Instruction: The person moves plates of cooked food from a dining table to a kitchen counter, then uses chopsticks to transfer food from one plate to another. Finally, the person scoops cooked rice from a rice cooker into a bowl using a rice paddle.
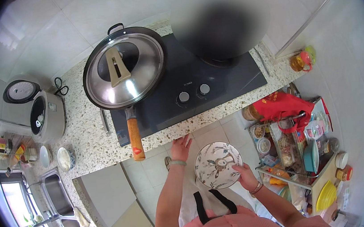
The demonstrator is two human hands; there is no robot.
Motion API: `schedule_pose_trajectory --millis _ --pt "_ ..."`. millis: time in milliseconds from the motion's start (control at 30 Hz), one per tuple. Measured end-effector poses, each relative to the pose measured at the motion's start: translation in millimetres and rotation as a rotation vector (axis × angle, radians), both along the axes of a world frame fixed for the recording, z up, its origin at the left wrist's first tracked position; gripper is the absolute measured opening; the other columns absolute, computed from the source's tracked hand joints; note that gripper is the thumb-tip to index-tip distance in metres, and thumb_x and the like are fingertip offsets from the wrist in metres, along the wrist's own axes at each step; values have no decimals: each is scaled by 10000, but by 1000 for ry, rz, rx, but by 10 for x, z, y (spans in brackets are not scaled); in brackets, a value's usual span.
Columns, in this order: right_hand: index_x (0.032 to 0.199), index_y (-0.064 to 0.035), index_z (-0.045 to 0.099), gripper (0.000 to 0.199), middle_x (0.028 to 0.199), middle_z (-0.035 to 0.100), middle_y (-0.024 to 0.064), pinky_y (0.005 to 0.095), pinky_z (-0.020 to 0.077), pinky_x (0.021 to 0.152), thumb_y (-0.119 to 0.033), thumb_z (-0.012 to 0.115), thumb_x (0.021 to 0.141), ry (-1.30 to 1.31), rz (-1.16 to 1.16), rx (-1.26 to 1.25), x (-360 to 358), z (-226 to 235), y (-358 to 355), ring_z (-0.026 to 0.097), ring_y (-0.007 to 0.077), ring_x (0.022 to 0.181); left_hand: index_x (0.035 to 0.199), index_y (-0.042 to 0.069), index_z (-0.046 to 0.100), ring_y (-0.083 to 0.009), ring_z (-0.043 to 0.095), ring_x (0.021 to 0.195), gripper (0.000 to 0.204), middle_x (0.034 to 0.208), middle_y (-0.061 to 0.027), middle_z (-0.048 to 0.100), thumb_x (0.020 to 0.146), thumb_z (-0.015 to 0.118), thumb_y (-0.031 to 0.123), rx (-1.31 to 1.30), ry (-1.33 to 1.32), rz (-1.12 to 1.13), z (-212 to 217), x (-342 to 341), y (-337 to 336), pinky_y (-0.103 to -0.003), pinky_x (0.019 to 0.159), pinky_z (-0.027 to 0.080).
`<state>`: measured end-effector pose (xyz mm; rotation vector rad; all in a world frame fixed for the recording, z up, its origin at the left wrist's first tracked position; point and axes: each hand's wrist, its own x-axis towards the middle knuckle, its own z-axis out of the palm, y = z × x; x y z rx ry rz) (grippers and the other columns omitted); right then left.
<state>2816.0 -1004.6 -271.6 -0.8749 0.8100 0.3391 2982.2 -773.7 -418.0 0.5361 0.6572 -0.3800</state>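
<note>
A round white plate point(207, 179) with a deer and leaf pattern is in front of my body. My right hand point(247, 178) grips its right rim, thumb on top. My left hand point(181, 149) is at the counter's front edge, just right of the pan's handle, its fingers stretched out and apart with nothing visible in them. A wok point(87, 90) with a wooden handle point(135, 139) stands on the left of the black cooktop point(164, 111). A steel lid point(98, 85) with a beige upright grip covers it.
On the left are an open rice cooker point(54, 117), a bowl with white contents point(64, 159), a smaller white bowl point(45, 156) and a double sink point(59, 194). At right, a crowded rack point(304, 182) holds jars and a red bag point(282, 107). A dark blur point(226, 27) covers the right burner.
</note>
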Motion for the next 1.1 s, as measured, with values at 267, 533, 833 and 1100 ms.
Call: schedule_pose_trajectory --millis 267,533,833,1100 --pt "1246 -3 540 344 1151 639 114 390 583 779 -147 566 935 1 134 -4 208 -52 562 660 224 983 1481 120 304 -204 470 1290 571 1396 -72 500 991 522 317 5 73 -302 714 -531 537 -384 1032 411" --pt "1222 11 564 330 1120 656 100 348 570 796 -156 586 939 5 371 84 651 251 1928 670 198 958 1416 110 437 -153 560 1171 475 1316 -15 566 984 532 284 183 -16 -220 1765 -1064 2084 -332 954 473" --pt "1155 37 617 397 1036 659 29 238 460 801 -315 556 982 -190 631 -69 1446 693 3918 590 80 905 1393 77 448 -134 559 1143 469 1260 -32 586 931 527 74 328 -83 120 2422 -974 3779 -296 936 475" --pt "1225 -38 602 375 958 649 -1 192 489 656 -329 487 1019 -461 851 -307 2440 1151 4996 579 49 824 1394 51 430 -148 567 1121 484 1265 -62 577 914 485 15 432 -194 353 2791 -598 4758 -290 928 475"
